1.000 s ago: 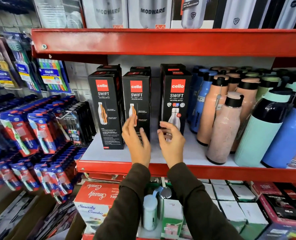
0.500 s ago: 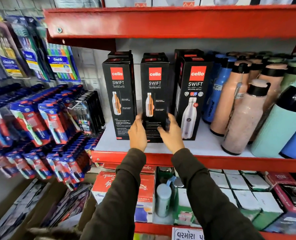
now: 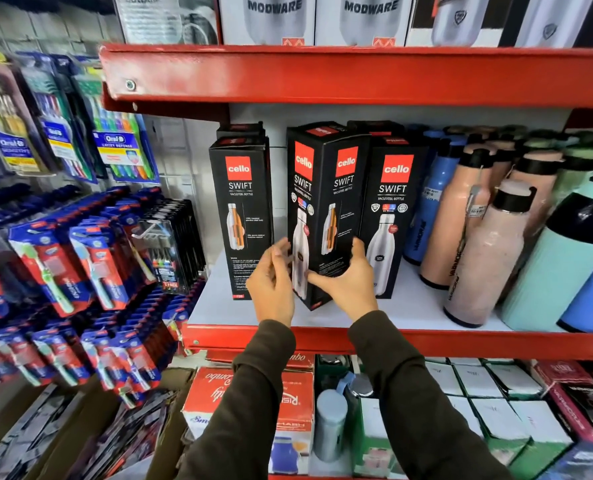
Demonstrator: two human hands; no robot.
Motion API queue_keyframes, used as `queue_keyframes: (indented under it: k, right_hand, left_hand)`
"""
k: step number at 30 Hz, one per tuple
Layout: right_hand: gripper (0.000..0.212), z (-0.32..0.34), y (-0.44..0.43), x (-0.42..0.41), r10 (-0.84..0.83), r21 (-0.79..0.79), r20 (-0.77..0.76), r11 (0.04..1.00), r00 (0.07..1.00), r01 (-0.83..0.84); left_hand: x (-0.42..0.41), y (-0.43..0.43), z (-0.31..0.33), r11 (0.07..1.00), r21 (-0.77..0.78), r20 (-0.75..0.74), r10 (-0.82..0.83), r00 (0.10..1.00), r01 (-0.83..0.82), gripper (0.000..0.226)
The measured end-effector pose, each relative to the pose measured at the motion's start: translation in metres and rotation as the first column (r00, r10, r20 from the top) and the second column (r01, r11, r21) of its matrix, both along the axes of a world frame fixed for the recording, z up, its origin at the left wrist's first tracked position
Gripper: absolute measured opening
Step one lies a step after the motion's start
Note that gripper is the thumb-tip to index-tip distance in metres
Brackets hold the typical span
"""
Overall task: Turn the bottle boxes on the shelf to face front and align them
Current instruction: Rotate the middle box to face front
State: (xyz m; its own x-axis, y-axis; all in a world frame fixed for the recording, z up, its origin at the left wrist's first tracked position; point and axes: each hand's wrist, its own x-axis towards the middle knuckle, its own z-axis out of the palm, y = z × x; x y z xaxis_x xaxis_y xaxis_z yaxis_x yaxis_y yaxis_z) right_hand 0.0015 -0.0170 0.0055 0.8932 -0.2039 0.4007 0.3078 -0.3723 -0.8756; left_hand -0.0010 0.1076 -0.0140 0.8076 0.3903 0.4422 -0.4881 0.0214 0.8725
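Half a second ago the middle Cello Swift box was showing its cutaway side squarely. Now it is standing corner-forward on the shelf, and its bottle-picture face is likely coming round. The right hand is clamping its grip on the lower corner. The left hand is blurring against the left face, so I cannot tell its grip. The left Swift box and right Swift box are crowding the turn, and loose bottles are standing beyond.

Pink bottles, a blue bottle and a mint bottle stand crowded at the right end of the shelf. Toothbrush packs hang left of it; white boxes sit below.
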Motion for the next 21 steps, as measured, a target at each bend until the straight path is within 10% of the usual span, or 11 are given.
queue_keyframes:
  k: [9, 21]
  right_hand:
    - [0.108, 0.004, -0.011, 0.003, 0.185, -0.021, -0.065, 0.982, 0.981, -0.187]
    - [0.079, -0.002, -0.003, 0.003, 0.154, -0.169, -0.042, 0.973, 0.987, -0.159]
  left_hand:
    - [0.017, 0.009, 0.0, 0.965, 0.238, -0.127, -0.085, 0.988, 0.114, 0.039]
    - [0.016, 0.008, -0.009, 0.949, 0.277, -0.079, -0.136, 0.988, 0.152, 0.041]
